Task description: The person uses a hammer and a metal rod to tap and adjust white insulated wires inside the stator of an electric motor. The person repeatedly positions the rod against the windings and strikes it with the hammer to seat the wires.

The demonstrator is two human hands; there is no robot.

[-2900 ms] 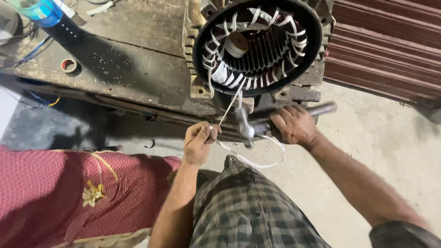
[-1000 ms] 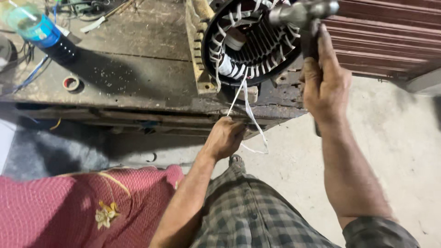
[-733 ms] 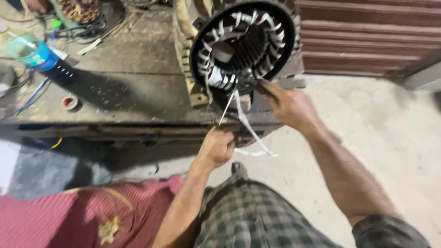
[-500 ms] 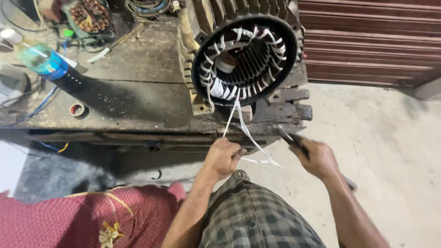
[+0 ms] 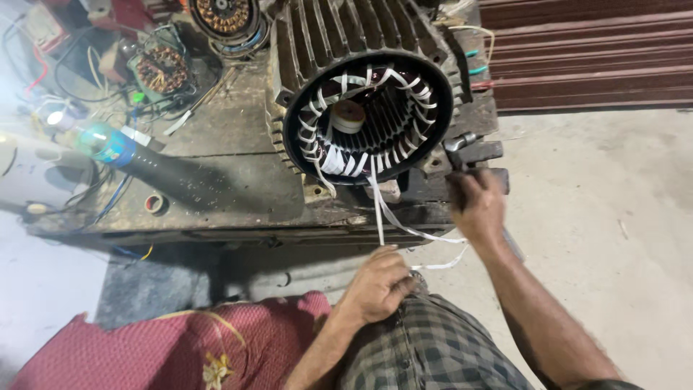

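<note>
Workbench [image 5: 238,195]: dark, worn top, cluttered toward its far left corner; carries every item below except the cushion.

Motor stator [image 5: 368,108]: large finned iron housing, set at the right end of the bench near the front edge, its open bore facing the person. Copper windings inside are laced with white tape; a small tape roll [image 5: 348,115] sits within the bore.

Red cushion [image 5: 173,347]: patterned, below the front edge of the bench, beside the person's checked garment.

Plastic bottle [image 5: 137,162]: lying on its side near the left end, blue cap end to the left.

Smaller wound stators [image 5: 162,68]: two, at the far left corner among loose wires.

White tape tails [image 5: 379,209]: strands hang from the lower windings over the front edge of the bench down to the left hand.

Left hand [image 5: 379,285]: closed in a fist around the tape tails, below the front edge, drawing them taut.

Right hand [image 5: 476,206]: wrapped around the handle of a hammer [image 5: 462,148], whose head rests at the right front corner of the bench, just beside the housing; blurred, so the finger positions cannot be told.

Handling note, as judgement: hold the lacing in steady tension with the left hand, pulling in line with the slot; keep any blows light and on the coil ends, clear of the tape and enamel.
</note>
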